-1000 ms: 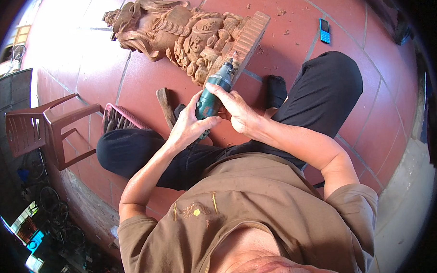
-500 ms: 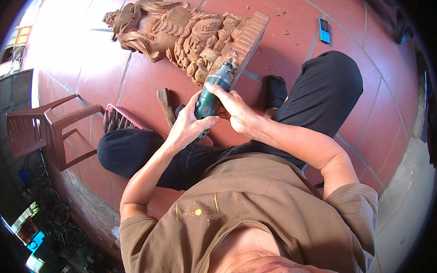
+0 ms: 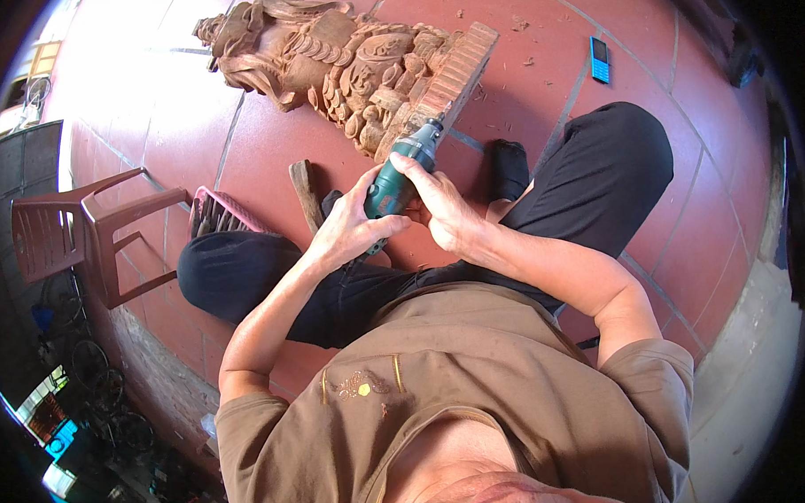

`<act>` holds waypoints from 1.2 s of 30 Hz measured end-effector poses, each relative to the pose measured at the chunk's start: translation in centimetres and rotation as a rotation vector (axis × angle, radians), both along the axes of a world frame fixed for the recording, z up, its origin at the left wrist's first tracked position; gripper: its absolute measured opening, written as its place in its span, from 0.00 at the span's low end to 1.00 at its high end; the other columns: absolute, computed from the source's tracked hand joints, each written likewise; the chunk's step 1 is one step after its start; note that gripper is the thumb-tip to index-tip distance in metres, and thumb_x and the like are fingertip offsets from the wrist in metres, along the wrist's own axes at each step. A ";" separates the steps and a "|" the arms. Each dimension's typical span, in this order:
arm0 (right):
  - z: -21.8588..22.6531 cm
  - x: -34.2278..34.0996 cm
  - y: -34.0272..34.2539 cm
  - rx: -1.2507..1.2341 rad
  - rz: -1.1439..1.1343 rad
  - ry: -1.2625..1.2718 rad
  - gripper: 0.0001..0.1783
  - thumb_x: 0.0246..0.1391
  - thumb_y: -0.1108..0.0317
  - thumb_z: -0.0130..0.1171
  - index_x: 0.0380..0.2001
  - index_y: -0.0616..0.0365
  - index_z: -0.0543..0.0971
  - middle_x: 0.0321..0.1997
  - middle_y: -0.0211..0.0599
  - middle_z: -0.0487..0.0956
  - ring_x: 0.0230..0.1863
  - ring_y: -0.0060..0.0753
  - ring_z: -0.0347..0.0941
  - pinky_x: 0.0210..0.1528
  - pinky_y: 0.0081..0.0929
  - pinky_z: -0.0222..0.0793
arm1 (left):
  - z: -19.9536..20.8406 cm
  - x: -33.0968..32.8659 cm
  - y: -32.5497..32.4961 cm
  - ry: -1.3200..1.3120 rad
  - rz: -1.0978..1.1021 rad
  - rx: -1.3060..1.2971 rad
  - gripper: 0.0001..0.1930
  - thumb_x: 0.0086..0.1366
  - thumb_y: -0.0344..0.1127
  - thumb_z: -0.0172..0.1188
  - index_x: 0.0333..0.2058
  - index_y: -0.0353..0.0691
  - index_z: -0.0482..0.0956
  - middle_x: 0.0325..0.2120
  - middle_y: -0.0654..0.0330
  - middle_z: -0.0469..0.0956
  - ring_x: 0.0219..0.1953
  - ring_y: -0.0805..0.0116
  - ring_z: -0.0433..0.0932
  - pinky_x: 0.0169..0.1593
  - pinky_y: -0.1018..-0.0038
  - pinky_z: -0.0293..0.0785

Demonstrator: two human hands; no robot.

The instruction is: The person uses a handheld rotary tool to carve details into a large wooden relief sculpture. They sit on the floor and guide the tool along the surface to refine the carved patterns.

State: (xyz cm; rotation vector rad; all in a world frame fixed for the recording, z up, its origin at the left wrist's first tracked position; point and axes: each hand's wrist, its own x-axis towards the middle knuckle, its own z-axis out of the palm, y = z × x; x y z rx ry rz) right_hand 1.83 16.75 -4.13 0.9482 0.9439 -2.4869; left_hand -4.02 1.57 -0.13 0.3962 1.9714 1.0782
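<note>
Both left hand (image 3: 344, 229) and right hand (image 3: 449, 218) grip the tool (image 3: 390, 192); I see it between their fingers (image 3: 388, 225), mid-frame.

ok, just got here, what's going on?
A seated person's left hand and right hand both hold a green-and-grey cylindrical power tool. Its tip points toward the ridged base of a brown carved wooden figure lying on red floor tiles; contact is unclear. A blue-and-black keypad phone lies off to the right.
</note>
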 end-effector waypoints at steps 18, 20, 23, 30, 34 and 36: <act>-0.7 -1.9 -0.8 -0.015 0.024 -0.062 0.33 0.47 0.42 0.67 0.45 0.58 0.74 0.42 0.39 0.77 0.41 0.33 0.76 0.41 0.37 0.73 | 0.0 -0.4 -0.4 0.004 0.106 0.048 0.43 0.51 0.43 0.68 0.63 0.35 0.58 0.30 0.55 0.79 0.28 0.70 0.78 0.27 0.74 0.76; -0.8 -1.8 -0.8 -0.014 0.017 -0.063 0.33 0.47 0.42 0.67 0.46 0.58 0.73 0.42 0.39 0.77 0.41 0.33 0.76 0.42 0.37 0.73 | -0.1 -0.5 -0.4 0.004 0.099 0.049 0.43 0.50 0.43 0.68 0.63 0.35 0.58 0.30 0.55 0.79 0.27 0.70 0.78 0.27 0.74 0.76; -0.5 -1.3 -0.6 0.003 0.011 -0.036 0.33 0.47 0.43 0.67 0.46 0.59 0.73 0.42 0.38 0.77 0.40 0.32 0.76 0.41 0.34 0.74 | -0.2 -0.4 -0.3 0.005 0.082 0.041 0.44 0.50 0.43 0.69 0.63 0.35 0.59 0.30 0.55 0.78 0.26 0.70 0.78 0.26 0.74 0.76; -0.1 -0.4 -0.1 0.008 -0.018 -0.016 0.33 0.48 0.43 0.65 0.46 0.59 0.73 0.40 0.37 0.78 0.37 0.29 0.77 0.38 0.29 0.75 | 1.7 -0.5 0.7 -0.083 0.031 -0.085 0.45 0.48 0.44 0.69 0.63 0.36 0.59 0.37 0.57 0.77 0.34 0.71 0.77 0.38 0.74 0.74; -0.3 -0.4 -0.1 0.002 -0.032 -0.004 0.33 0.48 0.43 0.66 0.46 0.59 0.73 0.40 0.37 0.77 0.38 0.29 0.77 0.38 0.29 0.75 | 1.5 -0.5 0.9 -0.077 0.029 -0.084 0.44 0.49 0.42 0.69 0.63 0.36 0.59 0.37 0.57 0.77 0.33 0.71 0.76 0.37 0.75 0.74; -0.6 -0.6 -0.2 0.009 -0.023 -0.024 0.33 0.48 0.42 0.66 0.46 0.58 0.73 0.40 0.37 0.77 0.38 0.30 0.76 0.38 0.31 0.74 | 0.5 -0.4 0.5 -0.038 0.052 -0.016 0.44 0.49 0.43 0.70 0.63 0.35 0.59 0.33 0.55 0.78 0.29 0.69 0.78 0.31 0.74 0.76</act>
